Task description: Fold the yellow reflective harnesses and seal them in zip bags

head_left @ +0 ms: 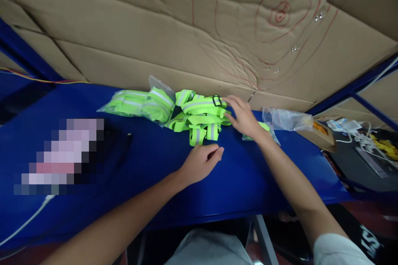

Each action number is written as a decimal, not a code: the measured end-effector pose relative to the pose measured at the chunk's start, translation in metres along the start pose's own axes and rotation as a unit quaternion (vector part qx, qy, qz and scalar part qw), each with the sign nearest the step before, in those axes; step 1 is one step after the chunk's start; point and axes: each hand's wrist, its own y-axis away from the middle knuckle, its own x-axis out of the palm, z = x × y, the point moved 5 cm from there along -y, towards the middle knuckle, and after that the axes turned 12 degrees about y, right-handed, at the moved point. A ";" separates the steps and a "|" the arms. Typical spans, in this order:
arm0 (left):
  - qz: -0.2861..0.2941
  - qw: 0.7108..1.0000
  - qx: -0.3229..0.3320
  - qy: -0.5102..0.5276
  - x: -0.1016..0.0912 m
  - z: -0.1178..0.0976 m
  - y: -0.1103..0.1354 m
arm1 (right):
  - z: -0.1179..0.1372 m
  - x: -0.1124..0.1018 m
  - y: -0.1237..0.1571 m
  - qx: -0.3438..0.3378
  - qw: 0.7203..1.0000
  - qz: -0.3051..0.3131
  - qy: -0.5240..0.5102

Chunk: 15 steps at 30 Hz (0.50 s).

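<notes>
A pile of neon-green straps with grey reflective stripes point(202, 109) lies on the blue tabletop, with a black buckle point(217, 100) at its upper right. My right hand point(244, 118) reaches the right edge of this pile, fingers spread and apart, fingertips by the buckle and the strap ends. Just in front of the pile, my left hand point(202, 163) is curled into a loose fist, thumb against the fingers; nothing shows in it. It is close to the hanging strap loops. A clear bag of folded green straps point(139, 104) lies left of the pile.
Partly behind my right wrist lies another small bag with green material point(264, 126). Farther right are a crumpled clear bag point(284, 119) and an open cardboard box point(323, 134). A blurred-out device point(62, 153) with a white cable lies left. A cardboard wall point(139, 41) stands behind.
</notes>
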 end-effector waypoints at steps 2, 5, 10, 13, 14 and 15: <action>-0.021 1.000 0.004 -0.006 -0.005 0.002 -0.003 | 0.009 0.016 -0.028 -0.011 0.998 0.053 0.025; -0.037 0.999 0.012 -0.009 -0.009 0.003 -0.005 | 0.018 0.039 -0.053 -0.012 0.995 0.097 0.020; -0.025 1.000 0.015 -0.005 -0.008 0.000 -0.002 | 0.024 0.031 -0.058 -0.022 1.000 0.020 -0.011; 0.000 1.000 -0.002 0.003 -0.003 0.002 0.000 | 0.012 -0.006 -0.055 0.019 0.996 -0.071 -0.049; 0.009 1.000 -0.008 0.009 -0.001 0.003 0.001 | 0.006 -0.021 -0.054 0.038 0.992 -0.109 -0.060; 0.018 1.000 -0.012 0.016 0.001 0.003 0.001 | 0.000 -0.036 -0.052 0.059 0.984 -0.149 -0.076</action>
